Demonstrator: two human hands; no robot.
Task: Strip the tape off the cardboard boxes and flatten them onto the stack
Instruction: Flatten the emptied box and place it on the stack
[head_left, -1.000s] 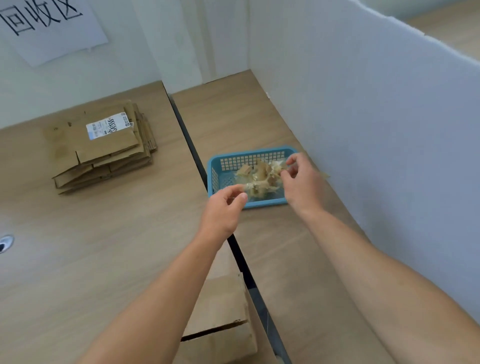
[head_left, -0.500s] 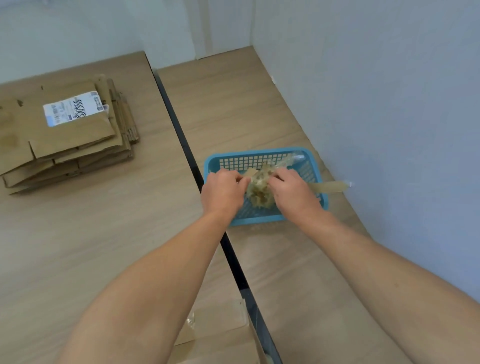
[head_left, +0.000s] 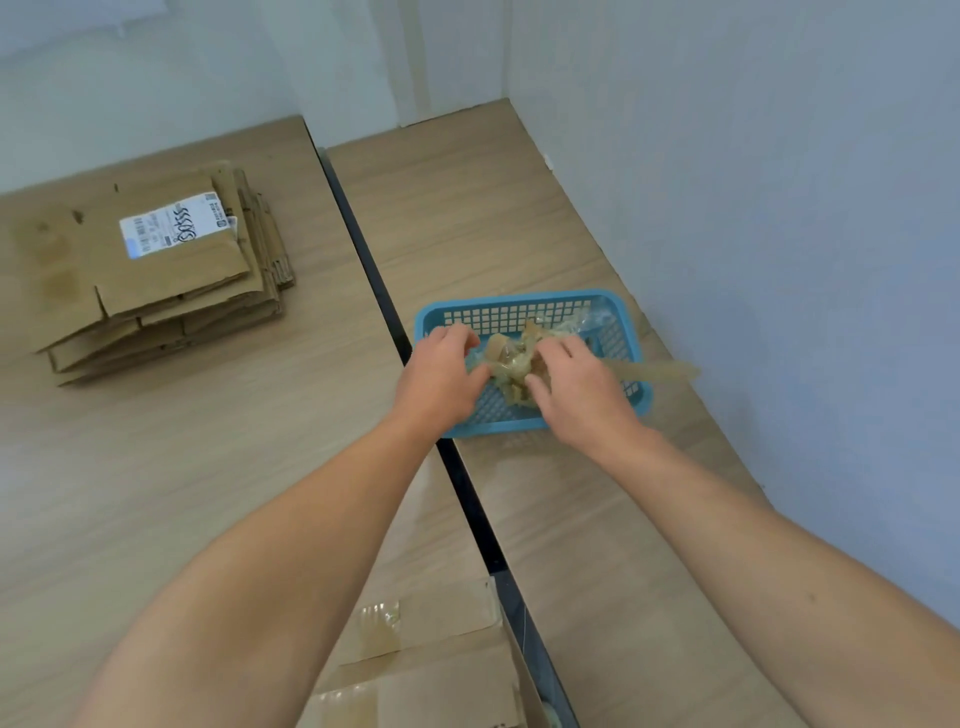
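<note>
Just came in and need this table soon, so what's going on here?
A person grips a wad of stripped tape with the left hand and right hand over a blue basket. One strip pokes out past its right side. A stack of flattened boxes lies far left; a box with tape on it sits nearest the person.

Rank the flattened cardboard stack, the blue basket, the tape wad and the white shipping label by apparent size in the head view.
1. flattened cardboard stack
2. blue basket
3. tape wad and white shipping label: about alike; the wad is partly covered, so unranked.
</note>
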